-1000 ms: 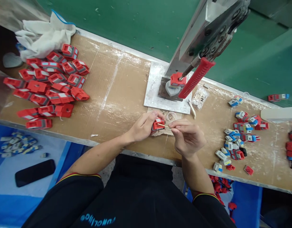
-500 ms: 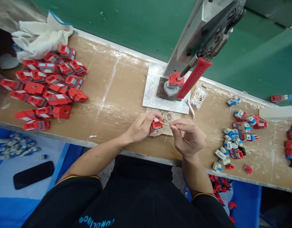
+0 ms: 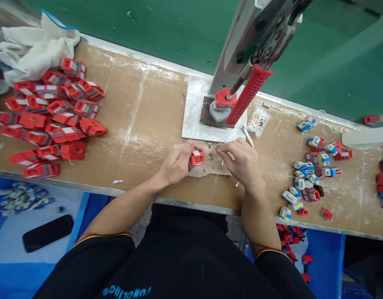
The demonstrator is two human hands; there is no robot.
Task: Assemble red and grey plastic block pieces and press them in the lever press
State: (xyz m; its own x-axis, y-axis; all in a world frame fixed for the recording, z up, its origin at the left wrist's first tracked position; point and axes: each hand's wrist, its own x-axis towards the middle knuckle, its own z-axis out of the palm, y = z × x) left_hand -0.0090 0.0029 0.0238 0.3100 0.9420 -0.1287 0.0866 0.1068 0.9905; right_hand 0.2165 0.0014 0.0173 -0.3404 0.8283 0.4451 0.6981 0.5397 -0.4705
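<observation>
My left hand [image 3: 176, 162] is closed around a red toy vehicle part [image 3: 196, 158], whose hollow side faces me. To its right, my right hand [image 3: 242, 160] pinches a thin cotton swab [image 3: 222, 162], mostly covered by the fingers, with a white tip showing below them. The fingertips are at a small clear round dish [image 3: 215, 148]. Beneath both hands lies a torn piece of cardboard [image 3: 206, 170] with dark ring marks. Just behind stands a lever press [image 3: 233, 62] with a red handle [image 3: 250, 94]. Another red part [image 3: 225, 99] sits on its grey fixture [image 3: 218, 113], under the rod.
Many red vehicle parts [image 3: 67, 128] and white gloves [image 3: 38, 50] lie at left. A bag of swabs [image 3: 259, 120] and white-handled pliers [image 3: 248, 137] are beside the press plate [image 3: 191, 112]. White-blue and red pieces [image 3: 306, 170] lie at right. Blue bins [image 3: 326, 265] and a phone [image 3: 48, 233] sit below.
My right hand has moved the swab away from the red part to the small dish. My left hand still holds the part, slightly further left. The view has shifted a little.
</observation>
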